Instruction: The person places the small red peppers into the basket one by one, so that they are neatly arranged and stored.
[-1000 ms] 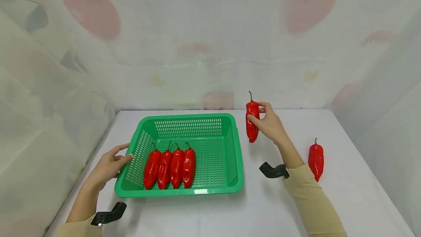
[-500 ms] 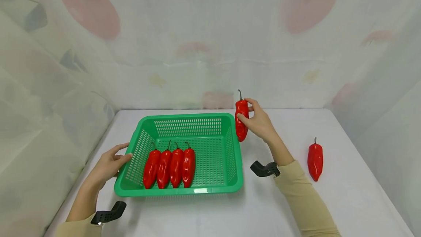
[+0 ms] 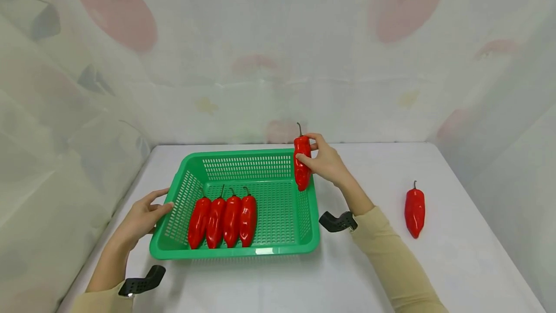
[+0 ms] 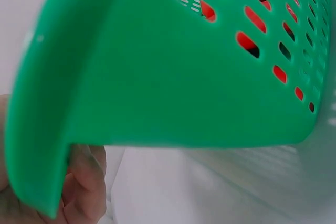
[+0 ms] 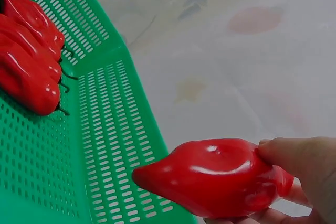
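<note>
My right hand (image 3: 326,162) pinches a red pepper (image 3: 302,162) between thumb and fingers, stem up, over the right back corner of the green basket (image 3: 234,253). In the right wrist view the held pepper (image 5: 215,174) points its tip toward the basket's slotted wall (image 5: 113,129). My left hand (image 3: 141,219) grips the basket's left rim, thumb on top and fingers at the outer side. Several red peppers (image 3: 222,221) lie side by side in the left half of the basket, stems toward the back. The left wrist view shows mostly the basket's outer wall (image 4: 157,93), with the left hand's fingers under the rim.
Another red pepper (image 3: 415,212) lies on the white table (image 3: 365,274) to the right of the right arm. Pale patterned sheeting (image 3: 278,52) hangs behind the table and along both sides. A black wrist mount (image 3: 339,221) sits on the right forearm, and a like one (image 3: 143,281) on the left.
My right hand has carried the pepper left, from beside the basket to over its right back corner. The left hand stays on the rim, and the basket holds its place.
</note>
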Motion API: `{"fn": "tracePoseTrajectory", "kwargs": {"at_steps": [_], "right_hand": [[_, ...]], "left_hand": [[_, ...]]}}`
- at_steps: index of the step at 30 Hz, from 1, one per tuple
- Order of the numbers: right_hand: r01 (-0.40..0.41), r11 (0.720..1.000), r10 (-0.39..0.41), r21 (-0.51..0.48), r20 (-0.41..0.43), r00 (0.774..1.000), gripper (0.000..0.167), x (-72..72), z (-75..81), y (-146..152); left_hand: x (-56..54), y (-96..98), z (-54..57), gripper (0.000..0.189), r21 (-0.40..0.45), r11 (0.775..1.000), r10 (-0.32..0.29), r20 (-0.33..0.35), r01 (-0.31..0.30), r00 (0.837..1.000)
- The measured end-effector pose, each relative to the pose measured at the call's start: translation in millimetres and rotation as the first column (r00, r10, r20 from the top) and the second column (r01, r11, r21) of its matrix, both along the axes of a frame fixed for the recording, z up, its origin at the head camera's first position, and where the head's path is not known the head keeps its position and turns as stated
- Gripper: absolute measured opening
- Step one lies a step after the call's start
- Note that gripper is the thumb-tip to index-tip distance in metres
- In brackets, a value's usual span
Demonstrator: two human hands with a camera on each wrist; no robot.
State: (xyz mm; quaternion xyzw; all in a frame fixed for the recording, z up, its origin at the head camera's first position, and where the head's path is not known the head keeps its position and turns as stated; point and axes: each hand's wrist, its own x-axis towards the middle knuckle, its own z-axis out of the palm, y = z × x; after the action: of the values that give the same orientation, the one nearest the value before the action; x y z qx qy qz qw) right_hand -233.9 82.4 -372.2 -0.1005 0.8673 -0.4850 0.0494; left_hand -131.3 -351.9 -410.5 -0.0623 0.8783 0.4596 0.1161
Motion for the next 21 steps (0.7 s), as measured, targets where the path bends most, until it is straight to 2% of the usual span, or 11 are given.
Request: {"fn": "tracePoseTrajectory", "kwargs": {"at_steps": [4,12,21], "right_hand": [[-0.036,0.999,0.036,0.011,0.002,0.999,0.062,-3.1,0.6,-9],[-0.078,0.997,0.079,-0.004,0.055,0.995,0.061,-5.9,-2.6,-26],[-0.110,0.994,0.109,0.001,0.104,0.989,0.061,-3.0,-10.1,-42]], "left_hand": [[0.0,-1.0,-0.1,0.069,-0.004,1.000,0.001,0.002,-0.001,1.000],[-0.2,-1.9,-1.1,0.069,-0.004,1.000,-0.005,-0.003,0.005,1.000],[-0.3,-1.2,-1.1,0.070,-0.004,1.000,-0.009,-0.005,0.009,1.000]]}}
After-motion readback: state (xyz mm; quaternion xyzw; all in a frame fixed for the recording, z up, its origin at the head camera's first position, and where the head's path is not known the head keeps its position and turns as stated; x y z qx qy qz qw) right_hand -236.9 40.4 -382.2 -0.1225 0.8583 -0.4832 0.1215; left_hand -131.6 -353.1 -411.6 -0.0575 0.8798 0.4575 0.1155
